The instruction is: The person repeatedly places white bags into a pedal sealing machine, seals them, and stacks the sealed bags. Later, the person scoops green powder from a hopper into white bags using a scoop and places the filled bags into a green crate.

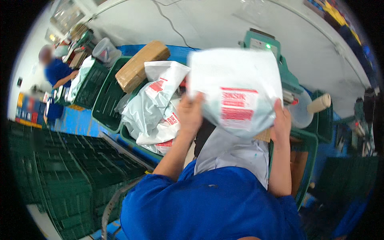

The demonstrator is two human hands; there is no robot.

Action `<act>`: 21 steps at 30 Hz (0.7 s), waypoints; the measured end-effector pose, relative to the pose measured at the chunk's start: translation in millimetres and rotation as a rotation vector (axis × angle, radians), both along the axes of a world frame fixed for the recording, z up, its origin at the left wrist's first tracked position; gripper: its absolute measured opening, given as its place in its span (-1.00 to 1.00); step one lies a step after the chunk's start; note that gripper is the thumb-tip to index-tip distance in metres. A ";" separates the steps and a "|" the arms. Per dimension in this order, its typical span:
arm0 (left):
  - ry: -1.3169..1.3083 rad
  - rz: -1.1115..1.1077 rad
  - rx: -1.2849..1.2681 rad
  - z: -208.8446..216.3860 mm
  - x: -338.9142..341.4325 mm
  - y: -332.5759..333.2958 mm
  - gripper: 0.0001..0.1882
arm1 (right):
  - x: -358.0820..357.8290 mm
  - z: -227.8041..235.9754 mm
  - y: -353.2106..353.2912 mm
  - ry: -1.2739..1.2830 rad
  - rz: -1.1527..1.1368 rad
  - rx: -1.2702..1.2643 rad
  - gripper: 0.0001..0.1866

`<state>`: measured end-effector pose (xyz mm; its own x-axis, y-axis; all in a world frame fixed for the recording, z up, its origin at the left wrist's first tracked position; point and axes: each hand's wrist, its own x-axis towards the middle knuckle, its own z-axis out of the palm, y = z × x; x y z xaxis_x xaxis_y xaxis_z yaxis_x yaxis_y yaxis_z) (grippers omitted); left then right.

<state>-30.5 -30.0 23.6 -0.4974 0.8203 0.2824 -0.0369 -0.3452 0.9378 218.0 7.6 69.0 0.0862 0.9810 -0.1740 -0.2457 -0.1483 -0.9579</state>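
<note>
White mailing bag: it is up in front of the body, held by both hands, with its red print facing the person. It looks a bit blurry, and I cannot tell what is inside.
Left hand: closed on the bag's left edge, low down, with the thumb on the near side. Some fingers are hidden.
Right hand: closed on the bag's right edge, low down too. Its fingers are partly hidden behind the bag.
Good hold: keep one hand on each side, so the bag stays level. Pinch enough plastic, as a tiny pinch could slip.
Round bottom: the low part looks puffy, so any weight may sit there. A palm underneath could help if it sags.
Heap of white bags: it lies to the left in a green crate, apart from the held bag. Slick plastic may slide, so avoid bumping it.
Cardboard box: it is just behind the heap. Keep the bag clear of its corners.
Green machine: it is partly hidden behind the bag, so lift gently near it.
</note>
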 end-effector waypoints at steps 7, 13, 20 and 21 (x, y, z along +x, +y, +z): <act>0.495 0.567 -0.070 73.3 -164.5 14.4 -0.83 | -13.2 -26.6 0.7 -0.282 0.513 0.411 -0.49; 1.031 0.553 -0.192 6.3 -168.0 38.6 -0.80 | 99.9 -139.2 -45.2 -1.266 -0.012 0.080 -0.41; 1.292 0.125 -0.839 -124.2 -80.7 125.6 -0.43 | 134.8 -211.6 -93.1 -1.318 0.046 -0.494 -0.56; 1.348 0.093 -0.874 -139.5 -82.6 129.3 -0.36 | 134.2 -211.8 -92.6 -1.339 0.020 -0.462 -0.60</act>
